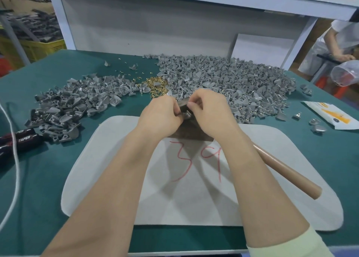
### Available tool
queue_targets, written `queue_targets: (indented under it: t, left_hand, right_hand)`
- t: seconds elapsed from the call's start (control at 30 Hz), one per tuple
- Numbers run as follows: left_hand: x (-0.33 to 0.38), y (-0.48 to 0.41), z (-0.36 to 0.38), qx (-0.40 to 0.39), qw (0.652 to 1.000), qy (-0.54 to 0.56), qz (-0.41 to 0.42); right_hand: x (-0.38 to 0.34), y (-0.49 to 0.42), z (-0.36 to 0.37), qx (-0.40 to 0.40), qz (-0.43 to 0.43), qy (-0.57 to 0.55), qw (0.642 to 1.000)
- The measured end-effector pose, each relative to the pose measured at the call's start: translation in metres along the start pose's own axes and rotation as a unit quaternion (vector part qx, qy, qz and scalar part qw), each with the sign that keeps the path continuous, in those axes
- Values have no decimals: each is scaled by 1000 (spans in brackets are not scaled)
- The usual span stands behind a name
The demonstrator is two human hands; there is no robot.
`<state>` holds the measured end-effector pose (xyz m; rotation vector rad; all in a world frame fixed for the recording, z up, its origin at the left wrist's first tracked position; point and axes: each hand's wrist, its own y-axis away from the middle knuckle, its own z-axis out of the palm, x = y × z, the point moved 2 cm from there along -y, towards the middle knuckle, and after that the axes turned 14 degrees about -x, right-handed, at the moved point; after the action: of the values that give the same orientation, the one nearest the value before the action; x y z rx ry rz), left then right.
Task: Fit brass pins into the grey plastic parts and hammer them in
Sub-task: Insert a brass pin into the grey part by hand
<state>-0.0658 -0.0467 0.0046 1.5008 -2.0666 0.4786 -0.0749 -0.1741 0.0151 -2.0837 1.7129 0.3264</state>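
My left hand (162, 115) and my right hand (210, 111) meet over a dark block (191, 132) at the far edge of a white board (120, 159). Between their fingertips sits one grey plastic part (186, 114), pinched from both sides. Whether a pin is in my right fingers is hidden. A small heap of brass pins (155, 84) lies just beyond my hands. Grey plastic parts lie in a big heap (233, 79) to the right and a smaller heap (77, 101) to the left. A hammer's wooden handle (287, 171) lies on the board under my right forearm.
The green table (38, 188) holds a black tool marked TAPER (19, 140) and a white cord (15, 159) at the left, a white packet (330, 116) at the right. A white back panel (155, 23) stands behind the heaps. Another person (338, 42) sits at the far right.
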Motion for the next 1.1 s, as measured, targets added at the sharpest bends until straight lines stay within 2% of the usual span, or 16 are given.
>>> queue_targets:
  t: [0.07, 0.17, 0.47, 0.67, 1.1]
  left_hand:
    - [0, 0, 0, 3, 1000, -3, 0]
    - [0, 0, 0, 5, 1000, -4, 1]
    - [0, -1, 0, -2, 1000, -7, 4]
    - [1, -1, 0, 7, 1000, -5, 6]
    - [-2, -3, -1, 11, 1000, -11, 9]
  right_hand:
    - [3, 1, -4, 11, 13, -73, 997]
    - [8, 0, -5, 0, 16, -100, 995]
    - [2, 2, 2, -12, -64, -25, 998]
    - [0, 1, 3, -25, -69, 28, 997]
    - [-5, 0, 8, -22, -78, 11, 997]
